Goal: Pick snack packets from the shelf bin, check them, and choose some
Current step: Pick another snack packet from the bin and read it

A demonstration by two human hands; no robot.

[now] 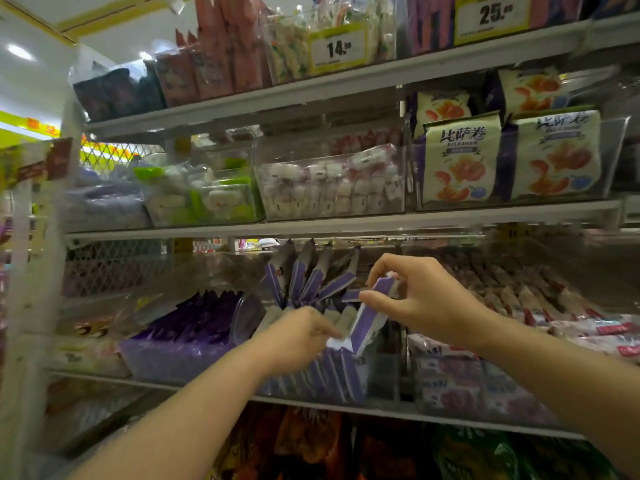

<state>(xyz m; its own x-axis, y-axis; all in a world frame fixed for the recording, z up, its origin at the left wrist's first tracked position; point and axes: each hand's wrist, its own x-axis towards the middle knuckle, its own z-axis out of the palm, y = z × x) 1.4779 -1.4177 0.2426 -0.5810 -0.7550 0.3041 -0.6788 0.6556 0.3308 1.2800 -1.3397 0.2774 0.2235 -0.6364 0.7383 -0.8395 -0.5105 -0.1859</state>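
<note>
The right hand (pixel 422 296) pinches the top edge of a purple and white packet (pixel 369 323) between thumb and fingers. The left hand (pixel 298 337) pinches its lower corner. Just below both grips sits the clear bin (pixel 381 379); more packets (pixel 313 278) stand upright behind the held one.

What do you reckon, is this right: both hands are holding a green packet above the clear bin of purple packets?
Not quite. The head view shows the packet is purple and white, not green. The left hand and right hand do both hold it above the clear bin of purple packets.
</note>
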